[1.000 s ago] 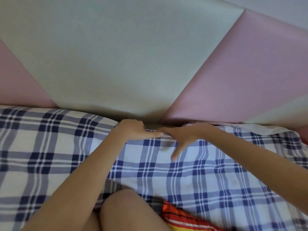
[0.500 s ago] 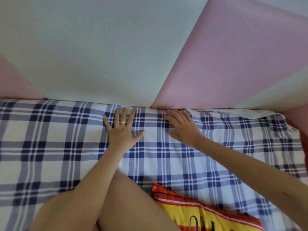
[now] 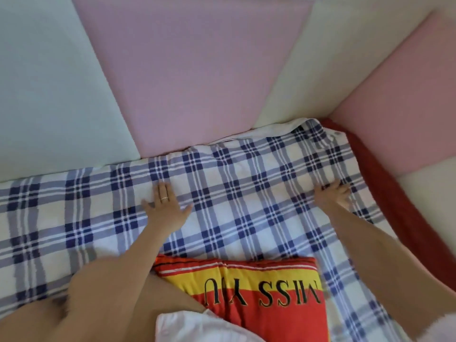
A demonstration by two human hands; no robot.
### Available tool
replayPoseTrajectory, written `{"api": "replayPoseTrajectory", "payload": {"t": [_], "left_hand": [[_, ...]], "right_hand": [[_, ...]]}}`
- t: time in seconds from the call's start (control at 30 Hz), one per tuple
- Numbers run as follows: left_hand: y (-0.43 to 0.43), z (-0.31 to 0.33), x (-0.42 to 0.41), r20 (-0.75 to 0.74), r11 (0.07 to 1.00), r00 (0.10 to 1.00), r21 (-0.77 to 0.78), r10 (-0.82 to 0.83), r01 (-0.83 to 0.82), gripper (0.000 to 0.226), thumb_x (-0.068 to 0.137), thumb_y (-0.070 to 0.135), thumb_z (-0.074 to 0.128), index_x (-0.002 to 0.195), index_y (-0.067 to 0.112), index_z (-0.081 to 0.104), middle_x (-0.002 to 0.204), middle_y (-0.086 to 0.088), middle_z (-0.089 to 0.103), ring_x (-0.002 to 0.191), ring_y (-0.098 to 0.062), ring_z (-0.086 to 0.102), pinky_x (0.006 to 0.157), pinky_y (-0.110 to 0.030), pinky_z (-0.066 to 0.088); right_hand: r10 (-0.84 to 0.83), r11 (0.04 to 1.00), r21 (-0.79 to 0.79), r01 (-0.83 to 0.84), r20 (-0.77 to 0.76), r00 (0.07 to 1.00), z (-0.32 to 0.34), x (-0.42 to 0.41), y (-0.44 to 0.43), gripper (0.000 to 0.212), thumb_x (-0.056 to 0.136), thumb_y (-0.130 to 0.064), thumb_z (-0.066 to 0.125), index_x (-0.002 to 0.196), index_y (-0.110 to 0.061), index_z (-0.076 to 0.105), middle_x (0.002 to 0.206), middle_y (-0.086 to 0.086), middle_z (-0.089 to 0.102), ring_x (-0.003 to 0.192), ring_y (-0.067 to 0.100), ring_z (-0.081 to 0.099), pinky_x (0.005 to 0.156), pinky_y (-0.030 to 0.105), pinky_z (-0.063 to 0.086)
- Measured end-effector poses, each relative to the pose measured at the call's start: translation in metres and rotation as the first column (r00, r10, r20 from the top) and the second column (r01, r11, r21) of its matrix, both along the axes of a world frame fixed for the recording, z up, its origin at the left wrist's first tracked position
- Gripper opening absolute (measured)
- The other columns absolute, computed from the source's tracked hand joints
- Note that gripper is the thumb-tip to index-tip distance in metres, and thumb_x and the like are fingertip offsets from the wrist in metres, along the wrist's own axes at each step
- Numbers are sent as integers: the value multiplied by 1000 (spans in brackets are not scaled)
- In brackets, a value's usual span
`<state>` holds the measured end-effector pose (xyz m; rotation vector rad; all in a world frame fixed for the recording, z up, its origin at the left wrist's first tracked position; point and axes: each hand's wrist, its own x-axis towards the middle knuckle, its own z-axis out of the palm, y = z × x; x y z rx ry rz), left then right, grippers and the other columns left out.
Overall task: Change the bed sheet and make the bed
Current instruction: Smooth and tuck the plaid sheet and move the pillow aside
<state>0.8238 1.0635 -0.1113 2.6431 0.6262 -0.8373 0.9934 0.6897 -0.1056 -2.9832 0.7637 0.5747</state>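
Sheet: the plaid sheet (image 3: 234, 191) is lying spread over the bed, reaching up to the padded wall panels (image 3: 187, 77) at the far edge.
Left hand: the left hand (image 3: 164, 208) is pressing flat on the sheet, fingers spread and pointing toward the wall.
Right hand: the right hand (image 3: 333, 196) is resting on the sheet nearer the far right corner. Its fingers are looking bent, but blur is hiding whether they are pinching cloth or only pushing it.
Done so far: the sheet is covering most of the bed in view and lying fairly smooth between the hands.
Left to do: at the far right corner a white layer (image 3: 276, 130) is showing past the plaid edge and red fabric (image 3: 394, 206) is running bare along the right side, so that corner is likely waiting to be pulled over and tucked.
Pillow: the red and yellow pillow (image 3: 246, 287) is lying near the person, not yet placed at the head.
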Motion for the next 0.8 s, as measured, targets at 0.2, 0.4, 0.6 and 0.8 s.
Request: {"api": "replayPoseTrajectory", "payload": {"t": [0.2,0.4,0.6,0.8], "left_hand": [[-94,4,55,103,917,920,-93,-378,387,68,98,43,40,152,25,2,157,0,-23,145,-21,-19,116,-51,-4],[-183,-37,114,16,782,783,-46,-621,621,76,96,59,23,148,25,-21,151,-2,-35,141,-23,-29,112,-56,-9],[-255,-65,232,344,648,554,296,-758,702,86,85,76,18,152,24,4,157,-9,1,146,-25,-12,109,-63,-8],[-316,-38,358,468,782,646,190,-603,593,82,89,66,34,153,24,3,155,-17,19,134,-37,33,104,-51,34]], "right_hand": [[297,950,31,-310,208,932,-37,-6,-42,64,100,-46,23,153,-14,10,160,4,10,147,22,7,119,48,3],[240,949,58,-310,506,828,-79,6,-56,60,89,-35,30,142,-9,39,148,8,40,138,25,31,118,44,10],[197,953,98,-287,523,829,-92,21,-65,60,87,-33,33,143,-13,39,149,5,39,138,23,32,118,43,11],[167,957,114,-266,529,832,-100,25,-70,60,87,-33,31,142,-13,41,149,4,39,138,23,33,117,44,13]]}}
